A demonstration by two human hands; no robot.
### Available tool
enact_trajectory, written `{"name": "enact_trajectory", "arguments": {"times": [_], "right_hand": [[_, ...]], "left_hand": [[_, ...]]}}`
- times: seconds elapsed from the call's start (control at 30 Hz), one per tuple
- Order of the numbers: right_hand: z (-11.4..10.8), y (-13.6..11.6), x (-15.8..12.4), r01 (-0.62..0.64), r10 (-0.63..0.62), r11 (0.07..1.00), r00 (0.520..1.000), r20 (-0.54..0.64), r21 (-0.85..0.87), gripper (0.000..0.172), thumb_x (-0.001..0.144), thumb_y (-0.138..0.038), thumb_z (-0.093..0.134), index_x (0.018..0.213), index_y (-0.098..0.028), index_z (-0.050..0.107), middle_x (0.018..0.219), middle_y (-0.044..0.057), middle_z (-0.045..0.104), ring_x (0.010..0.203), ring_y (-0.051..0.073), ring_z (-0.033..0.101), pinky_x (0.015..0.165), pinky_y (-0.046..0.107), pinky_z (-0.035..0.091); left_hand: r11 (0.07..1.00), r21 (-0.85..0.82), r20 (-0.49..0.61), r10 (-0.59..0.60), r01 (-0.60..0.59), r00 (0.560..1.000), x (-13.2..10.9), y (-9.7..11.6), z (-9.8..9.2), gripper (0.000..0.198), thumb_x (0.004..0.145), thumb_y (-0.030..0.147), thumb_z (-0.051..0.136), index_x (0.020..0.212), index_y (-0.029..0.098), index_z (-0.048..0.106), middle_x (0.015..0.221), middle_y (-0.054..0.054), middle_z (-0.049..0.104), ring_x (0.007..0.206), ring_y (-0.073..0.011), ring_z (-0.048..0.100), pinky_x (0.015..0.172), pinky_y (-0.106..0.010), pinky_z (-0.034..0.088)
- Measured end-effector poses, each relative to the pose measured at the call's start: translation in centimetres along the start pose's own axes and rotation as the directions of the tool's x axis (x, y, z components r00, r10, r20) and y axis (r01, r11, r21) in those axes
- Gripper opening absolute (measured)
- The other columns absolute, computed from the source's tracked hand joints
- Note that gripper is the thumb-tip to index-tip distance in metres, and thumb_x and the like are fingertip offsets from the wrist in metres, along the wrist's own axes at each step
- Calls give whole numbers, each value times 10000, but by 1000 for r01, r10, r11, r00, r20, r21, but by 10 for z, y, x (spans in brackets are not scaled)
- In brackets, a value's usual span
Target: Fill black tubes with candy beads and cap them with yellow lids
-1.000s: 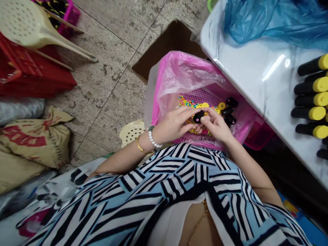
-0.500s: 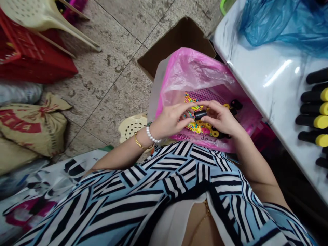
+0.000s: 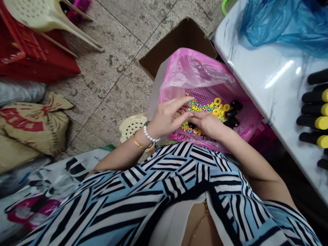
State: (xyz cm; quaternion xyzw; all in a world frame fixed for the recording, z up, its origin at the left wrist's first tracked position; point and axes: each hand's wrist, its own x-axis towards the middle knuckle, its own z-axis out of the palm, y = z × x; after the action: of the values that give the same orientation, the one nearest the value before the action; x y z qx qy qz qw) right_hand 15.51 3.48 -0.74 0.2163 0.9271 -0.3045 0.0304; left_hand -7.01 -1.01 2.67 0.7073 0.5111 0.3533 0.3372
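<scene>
My left hand (image 3: 169, 116), with a pearl bracelet and a gold bangle at the wrist, hovers over the left side of the pink basket (image 3: 175, 61). Its index finger is stretched out and the thumb stands apart; the other fingers curl partly out of sight. My right hand (image 3: 208, 124) reaches down into small coloured beads (image 3: 201, 106), its fingertips close to my left thumb. Under those fingertips a small black cylinder (image 3: 191, 125) shows in part, seemingly in their grip. Yellow rings (image 3: 217, 101) and black pieces (image 3: 232, 118) lie right of the beads.
A marble-patterned table (image 3: 261, 68) on the right bears a blue plastic bag (image 3: 276, 27) and several black cylinders with yellow ends (image 3: 311, 121). Behind the basket is a cardboard box (image 3: 176, 41). A red crate (image 3: 46, 58), a cream stool (image 3: 38, 15) and sacks (image 3: 36, 126) stand left.
My right hand has lowered the black cylinder and moved left into the beads. My left hand has shifted slightly; more yellow rings and black pieces are uncovered.
</scene>
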Motion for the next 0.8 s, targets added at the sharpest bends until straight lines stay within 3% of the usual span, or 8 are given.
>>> {"name": "enact_trajectory", "arguments": {"times": [0.07,0.2,0.3,0.43,0.5,0.6,0.7,0.8], "right_hand": [[-3,9,-11,-56,78,982,990,-119,182,306,984,-149,568,1261,-176,694,1153,104,703,1027,220,634,911,343,498],[-12,13,-32,-49,241,871,910,-338,490,262,938,-180,652,1191,-219,707,1175,78,728,1098,220,675,1004,388,523],[-8,4,-40,17,327,729,870,-370,684,256,911,-257,733,1165,-239,703,1153,54,731,1071,209,698,991,378,550],[6,-2,-46,54,402,547,858,-319,835,399,920,-357,744,1286,-274,608,1196,51,709,1025,203,725,952,371,588],[9,2,-51,-29,436,640,836,-332,768,446,948,-378,704,1356,-266,563,1226,74,699,1013,219,721,930,391,590],[9,10,-57,-349,490,860,769,-409,373,385,974,-320,642,1338,-199,614,1279,149,678,1128,298,650,1004,476,527],[11,14,-57,-518,484,855,807,-337,-12,313,972,-248,603,1260,-153,678,1280,197,666,1153,337,590,1000,484,490],[12,10,-54,-485,450,874,830,-330,-27,272,1002,-267,557,1197,-159,713,1223,179,685,1127,316,599,995,460,503]], "left_hand": [[999,-51,9,-19,19,1000,0,2,-1,474,975,286,664,1430,159,623,1208,-120,763,979,-168,754,921,-301,619],[995,-92,55,31,-26,998,-1,6,7,511,937,362,745,1400,171,644,1288,-136,727,1148,-220,713,1026,-368,591],[994,-62,103,96,-90,990,0,12,19,503,925,339,761,1387,178,644,1330,-141,696,1282,-251,645,1125,-436,532],[994,-23,117,109,-107,987,2,18,30,326,959,256,689,1278,191,678,1338,-129,683,1292,-234,633,1120,-427,526],[996,22,100,83,-85,992,2,17,31,270,956,244,682,1218,179,674,1302,-124,700,1246,-227,655,1087,-407,537],[992,127,170,-9,-13,985,0,9,31,259,924,256,723,1155,159,659,1140,-101,747,1070,-228,705,986,-399,561],[984,177,288,-36,-16,957,0,3,30,260,927,277,735,1147,153,671,1080,-89,761,995,-231,713,969,-421,550],[986,139,258,49,-87,965,1,4,28,310,969,272,692,1252,151,667,1178,-113,756,1088,-235,706,1014,-420,540]]}}
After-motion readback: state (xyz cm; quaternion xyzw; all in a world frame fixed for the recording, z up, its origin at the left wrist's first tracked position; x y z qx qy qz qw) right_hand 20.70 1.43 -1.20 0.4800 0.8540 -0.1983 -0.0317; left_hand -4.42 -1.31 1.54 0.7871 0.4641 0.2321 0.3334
